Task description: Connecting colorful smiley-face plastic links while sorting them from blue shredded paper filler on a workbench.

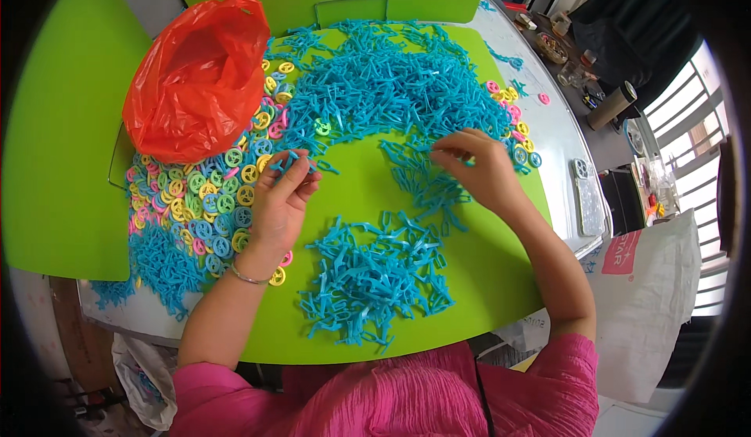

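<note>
My left hand (283, 198) is closed, with small blue forked plastic pieces (292, 160) between its thumb and fingers, above the left side of the green board. My right hand (483, 171) has its fingertips pinched together over a loose patch of the same blue pieces (418, 183). A bit of blue shows by those fingers, but whether they grip it is unclear. A large heap of blue pieces (391, 85) spreads across the far part of the board. Closer to me lies a smaller pile of blue pieces (371, 280).
Many small coloured plastic wheels (225, 202) lie on the left, beside a red plastic bag (192, 97). More wheels (518, 128) sit at the right edge of the green board (501, 257). A phone-shaped case (588, 194) and a white sack (649, 304) are on the right.
</note>
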Demonstrator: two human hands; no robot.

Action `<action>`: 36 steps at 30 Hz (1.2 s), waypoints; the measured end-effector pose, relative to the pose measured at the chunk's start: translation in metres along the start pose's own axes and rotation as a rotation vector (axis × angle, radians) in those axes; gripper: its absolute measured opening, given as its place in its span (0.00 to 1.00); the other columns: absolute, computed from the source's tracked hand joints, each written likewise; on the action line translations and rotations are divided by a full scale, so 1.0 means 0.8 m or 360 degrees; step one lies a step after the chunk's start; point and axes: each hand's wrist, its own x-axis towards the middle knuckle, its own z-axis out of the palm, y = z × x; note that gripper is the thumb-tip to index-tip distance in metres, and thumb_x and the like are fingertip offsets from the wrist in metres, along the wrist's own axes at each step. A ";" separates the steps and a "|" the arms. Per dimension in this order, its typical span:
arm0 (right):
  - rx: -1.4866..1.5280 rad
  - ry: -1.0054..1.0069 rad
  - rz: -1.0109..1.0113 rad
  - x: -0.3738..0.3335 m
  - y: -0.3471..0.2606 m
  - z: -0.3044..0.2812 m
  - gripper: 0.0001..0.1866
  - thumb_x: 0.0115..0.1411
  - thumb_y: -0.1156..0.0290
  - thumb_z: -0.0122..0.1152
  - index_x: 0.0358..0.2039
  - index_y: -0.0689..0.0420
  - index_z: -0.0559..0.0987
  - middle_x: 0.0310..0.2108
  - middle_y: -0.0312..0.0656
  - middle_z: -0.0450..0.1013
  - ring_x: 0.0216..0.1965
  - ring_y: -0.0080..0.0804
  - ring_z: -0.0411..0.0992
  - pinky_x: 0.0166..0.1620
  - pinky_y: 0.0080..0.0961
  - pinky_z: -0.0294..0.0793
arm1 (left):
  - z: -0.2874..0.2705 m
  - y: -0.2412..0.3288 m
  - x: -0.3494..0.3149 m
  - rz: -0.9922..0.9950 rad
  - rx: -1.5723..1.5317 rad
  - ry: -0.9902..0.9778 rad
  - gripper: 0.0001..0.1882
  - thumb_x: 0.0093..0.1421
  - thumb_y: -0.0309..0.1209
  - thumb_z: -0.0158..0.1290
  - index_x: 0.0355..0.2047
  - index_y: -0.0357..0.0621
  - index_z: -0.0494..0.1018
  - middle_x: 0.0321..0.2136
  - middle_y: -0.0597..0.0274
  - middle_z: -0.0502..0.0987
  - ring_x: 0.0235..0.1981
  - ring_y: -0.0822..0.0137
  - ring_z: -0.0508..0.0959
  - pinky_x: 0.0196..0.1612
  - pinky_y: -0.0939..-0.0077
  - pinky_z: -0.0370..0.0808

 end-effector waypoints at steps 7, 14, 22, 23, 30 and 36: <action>-0.0592 0.0109 -0.0416 0.046 -0.002 0.064 0.10 0.50 0.66 0.66 0.29 0.59 0.80 0.30 0.45 0.75 0.31 0.44 0.72 0.37 0.36 0.72 | 0.006 -0.002 0.001 -0.0031 0.0055 -0.0030 0.08 0.59 0.24 0.56 0.40 0.42 0.74 0.31 0.63 0.77 0.31 0.70 0.78 0.33 0.83 0.77; -0.0007 -0.0198 0.0189 0.003 -0.024 -0.031 0.09 0.52 0.66 0.65 0.29 0.60 0.80 0.27 0.39 0.75 0.29 0.27 0.70 0.34 0.26 0.70 | 0.003 0.003 -0.003 -0.0010 0.0067 -0.0015 0.08 0.59 0.24 0.56 0.40 0.42 0.74 0.31 0.63 0.77 0.32 0.69 0.78 0.33 0.83 0.77; -0.0508 0.0018 0.0090 -0.124 0.009 -0.060 0.09 0.53 0.70 0.65 0.35 0.58 0.80 0.32 0.43 0.73 0.32 0.36 0.72 0.36 0.29 0.73 | 0.006 0.000 -0.001 -0.0013 0.0067 -0.0024 0.08 0.59 0.24 0.56 0.40 0.42 0.74 0.32 0.63 0.77 0.32 0.69 0.78 0.33 0.82 0.77; -0.0505 0.0023 0.0095 -0.123 0.006 -0.056 0.09 0.53 0.70 0.65 0.35 0.58 0.80 0.32 0.43 0.73 0.32 0.36 0.72 0.36 0.29 0.73 | 0.006 0.000 -0.001 -0.0015 0.0068 -0.0032 0.08 0.59 0.24 0.55 0.40 0.42 0.74 0.32 0.63 0.77 0.32 0.69 0.78 0.33 0.82 0.77; -0.0524 0.0000 -0.0344 -0.094 -0.008 0.005 0.17 0.55 0.69 0.64 0.46 0.54 0.78 0.36 0.44 0.70 0.37 0.42 0.72 0.39 0.33 0.74 | 0.008 -0.002 0.000 -0.0010 0.0082 -0.0057 0.08 0.60 0.23 0.55 0.40 0.42 0.74 0.31 0.62 0.77 0.31 0.70 0.79 0.32 0.83 0.77; -0.0143 0.0020 -0.0110 -0.102 0.009 -0.007 0.09 0.55 0.74 0.63 0.38 0.59 0.78 0.33 0.43 0.70 0.33 0.38 0.74 0.37 0.29 0.74 | 0.007 -0.002 -0.001 -0.0008 0.0098 -0.0078 0.08 0.60 0.24 0.55 0.41 0.42 0.74 0.31 0.62 0.77 0.31 0.70 0.78 0.32 0.84 0.77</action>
